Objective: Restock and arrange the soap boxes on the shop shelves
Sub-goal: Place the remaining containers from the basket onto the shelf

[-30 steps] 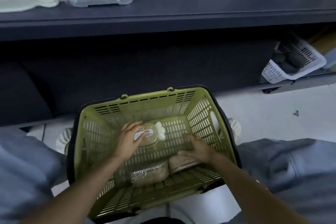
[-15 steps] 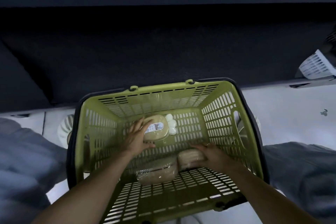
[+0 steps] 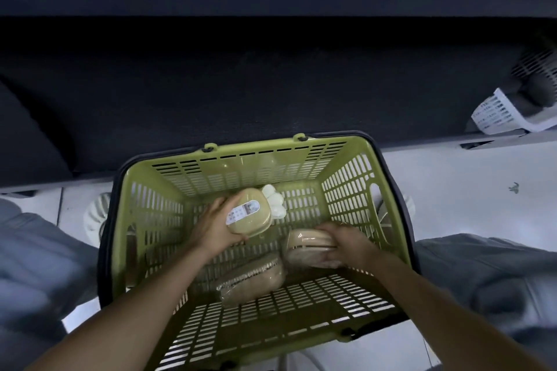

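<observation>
Soap boxes fill both my hands inside the green basket point(image 3: 144, 220): my left hand point(image 3: 215, 227) grasps the labelled box point(image 3: 248, 215), my right hand point(image 3: 346, 242) the wrapped box point(image 3: 307, 245) at four o'clock.

Three soap boxes point(image 3: 246, 215) (two wrapped), one basket point(image 3: 241, 166).

Your basket point(image 3: 346, 199) is open on top; its slotted walls hem both sides, and a wrapped box point(image 3: 253, 280) blocks lower centre.
</observation>
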